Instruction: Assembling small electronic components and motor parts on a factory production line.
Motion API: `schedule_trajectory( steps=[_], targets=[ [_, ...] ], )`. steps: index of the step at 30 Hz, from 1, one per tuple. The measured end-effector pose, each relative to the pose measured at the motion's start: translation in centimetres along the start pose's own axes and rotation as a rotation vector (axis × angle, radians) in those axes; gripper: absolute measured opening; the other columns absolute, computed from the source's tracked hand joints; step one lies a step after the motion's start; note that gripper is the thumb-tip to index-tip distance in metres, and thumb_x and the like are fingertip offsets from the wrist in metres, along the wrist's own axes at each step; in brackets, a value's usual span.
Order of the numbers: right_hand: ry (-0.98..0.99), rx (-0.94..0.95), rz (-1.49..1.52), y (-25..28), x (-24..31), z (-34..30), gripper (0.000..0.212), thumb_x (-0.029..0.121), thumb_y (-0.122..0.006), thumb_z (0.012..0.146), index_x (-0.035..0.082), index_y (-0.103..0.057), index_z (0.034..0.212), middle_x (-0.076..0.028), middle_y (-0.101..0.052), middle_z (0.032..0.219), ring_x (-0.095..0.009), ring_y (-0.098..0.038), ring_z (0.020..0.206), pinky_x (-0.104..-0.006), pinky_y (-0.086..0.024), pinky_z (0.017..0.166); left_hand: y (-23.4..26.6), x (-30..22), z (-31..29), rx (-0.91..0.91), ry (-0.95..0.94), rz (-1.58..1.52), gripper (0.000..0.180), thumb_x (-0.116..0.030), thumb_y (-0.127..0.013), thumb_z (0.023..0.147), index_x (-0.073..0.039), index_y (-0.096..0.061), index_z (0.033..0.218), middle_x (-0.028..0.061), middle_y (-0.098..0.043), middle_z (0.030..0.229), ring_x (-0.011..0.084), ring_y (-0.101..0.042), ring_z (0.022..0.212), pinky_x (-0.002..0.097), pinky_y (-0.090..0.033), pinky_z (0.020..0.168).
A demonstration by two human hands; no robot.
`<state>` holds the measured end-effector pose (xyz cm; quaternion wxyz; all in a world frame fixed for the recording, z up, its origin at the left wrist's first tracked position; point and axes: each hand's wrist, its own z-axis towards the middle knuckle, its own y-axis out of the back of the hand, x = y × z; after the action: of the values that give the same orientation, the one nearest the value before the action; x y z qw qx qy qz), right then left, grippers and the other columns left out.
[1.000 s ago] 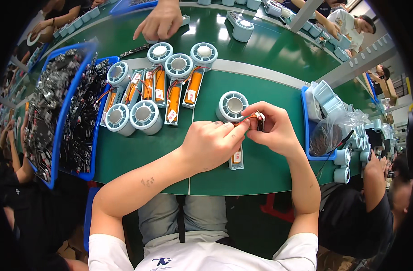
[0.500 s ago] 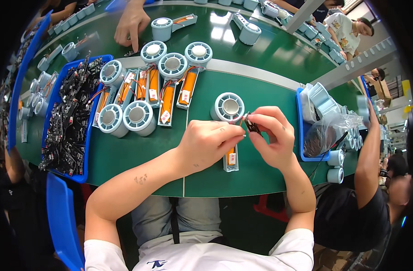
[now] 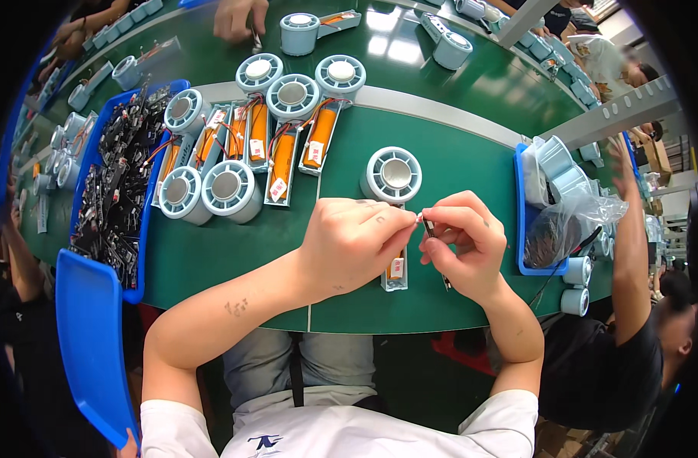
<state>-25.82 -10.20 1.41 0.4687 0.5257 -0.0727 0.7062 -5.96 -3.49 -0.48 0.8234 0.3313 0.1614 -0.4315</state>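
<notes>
In front of me lies a light-blue handheld fan housing [image 3: 376, 187] with a round head, its open handle pointing toward me and holding an orange battery pack [image 3: 395, 269]. My hands meet above that handle. My left hand [image 3: 353, 240] is closed in a pinch on a small white wire connector [image 3: 420, 217], mostly hidden by the fingertips. Between thumb and fingers, my right hand [image 3: 469, 240] grips a small black circuit board [image 3: 430, 227]. The connector and board touch or nearly touch; whether they are joined, I cannot tell.
Several similar fan housings [image 3: 231, 200] with orange batteries and loose wires stand at left. Beyond them, a blue bin [image 3: 143, 267] holds black circuit boards. At right, another blue bin [image 3: 522, 229] contains fan parts and plastic bags. A co-worker's hand [image 3: 240, 19] works across the table.
My hands have drawn closer, and the circuit board has turned more upright between my right fingers. Across the table, the co-worker's hand has moved back. The person at right has moved an arm.
</notes>
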Motion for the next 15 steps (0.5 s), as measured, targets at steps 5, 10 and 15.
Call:
schedule_trajectory(
  steps=[5,10,15],
  targets=[
    [-0.001,-0.018,-0.080,-0.28,0.39,0.15,0.038,-0.019,-0.065,0.075,-0.007,-0.069,0.111,-0.013,-0.059,0.106,-0.011,-0.067,0.074,-0.0202,-0.060,0.058,0.10,0.07,0.03,0.011,-0.033,0.069,0.011,-0.005,-0.076,0.080,-0.005,-0.066,0.082,0.0057,-0.069,0.069,0.0215,-0.068,0.058,0.0310,-0.052,0.050],
    [-0.047,-0.002,-0.092,-0.25,0.62,0.25,0.039,-0.020,-0.065,0.075,-0.006,-0.070,0.111,-0.011,-0.060,0.103,-0.010,-0.065,0.071,-0.0192,-0.058,0.057,0.08,0.26,-0.06,0.058,-0.079,0.151,0.011,-0.006,-0.074,0.081,-0.004,-0.063,0.082,0.0048,-0.065,0.064,0.0208,-0.066,0.055,0.0318,-0.050,0.049],
    [-0.057,0.031,-0.063,-0.01,0.67,0.32,0.037,-0.020,-0.063,0.076,-0.006,-0.071,0.110,-0.012,-0.060,0.104,-0.010,-0.065,0.070,-0.0188,-0.057,0.055,0.63,0.01,-0.27,0.144,-0.082,0.162,0.014,-0.002,-0.078,0.080,-0.002,-0.067,0.088,0.0075,-0.070,0.073,0.0226,-0.070,0.061,0.0313,-0.054,0.053]
  ],
)
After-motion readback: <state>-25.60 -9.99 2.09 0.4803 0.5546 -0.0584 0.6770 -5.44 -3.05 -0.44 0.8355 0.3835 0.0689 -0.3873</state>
